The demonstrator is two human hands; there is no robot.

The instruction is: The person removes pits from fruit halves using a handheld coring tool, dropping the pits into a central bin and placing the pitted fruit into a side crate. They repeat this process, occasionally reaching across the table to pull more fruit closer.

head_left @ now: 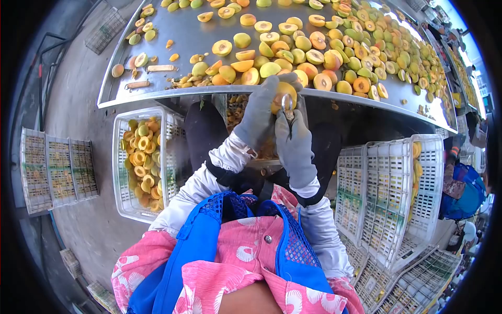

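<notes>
My left hand, in a grey glove, is closed around a yellow peach half just off the table's near edge. My right hand, gloved the same way, grips a metal pitting spoon, its shiny bowl against the peach half. The cut face is partly hidden by the spoon and fingers. Beyond my hands, many halved peaches lie spread over the metal table, some with stones still in them. Two wooden-handled tools rest near the table's left corner.
A white crate at my left holds pitted peach halves. Stacked white crates stand at my right. More crates are on the floor at far left. Under the table, between my knees, sits a container of scraps. A co-worker is at far right.
</notes>
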